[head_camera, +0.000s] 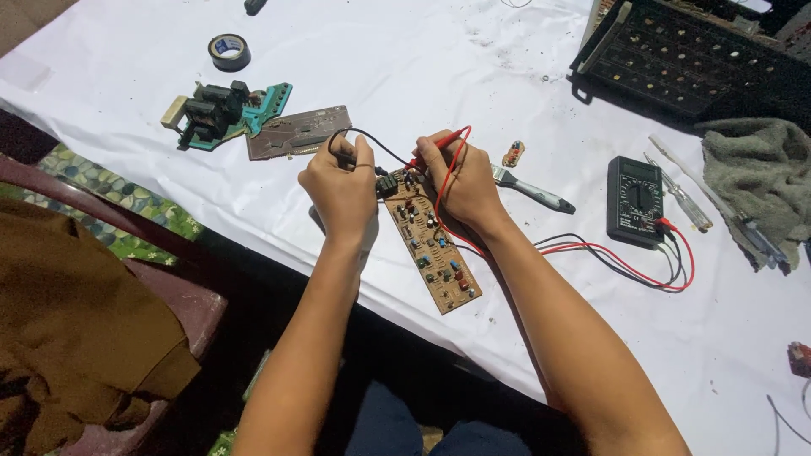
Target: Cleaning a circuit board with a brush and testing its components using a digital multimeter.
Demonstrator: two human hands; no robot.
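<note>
Both probes down on the top end of the brown circuit board (431,245), which lies flat on the white tabletop (405,51). Left hand (340,187) pinches the black probe (345,158); right hand (460,181) pinches the red probe (435,148). Leads run to the black meter (635,201), already wired. Lower board apparently untested.

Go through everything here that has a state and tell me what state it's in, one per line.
Left hand: closed on the black probe, tip on the circuit board.
Right hand: closed on the red probe, tip on the board.
Circuit board: flat, components up.
Multimeter: face up, both leads plugged in.
Tape roll: lying flat.
Brush: lying unused.
</note>
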